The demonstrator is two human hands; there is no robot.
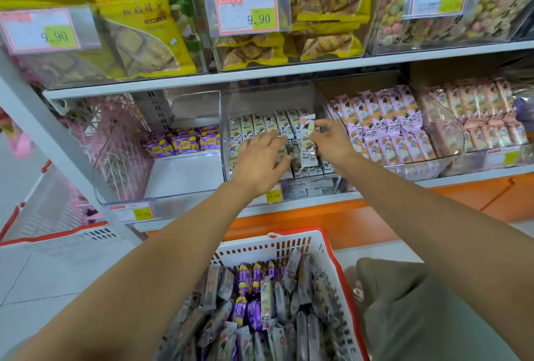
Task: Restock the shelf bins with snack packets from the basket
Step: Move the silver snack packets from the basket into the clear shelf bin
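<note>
Both hands reach into the clear middle bin point(228, 135) on the lower shelf, which holds rows of white-green snack packets point(260, 125). My right hand point(332, 141) pinches one white-green packet point(307, 141) upright among the rows. My left hand point(264, 162) lies flat on the packets beside it, fingers spread, holding nothing that I can see. Below, the white basket with a red rim point(326, 248) holds several grey-white and purple packets point(251, 291).
The left bin point(185, 175) holds a few purple-yellow packets point(182, 142) at its back. The right bins hold pink packets point(387, 129). Yellow biscuit bags point(138, 19) fill the bins above. An orange shelf base point(318, 219) runs below. My knee point(419, 311) is beside the basket.
</note>
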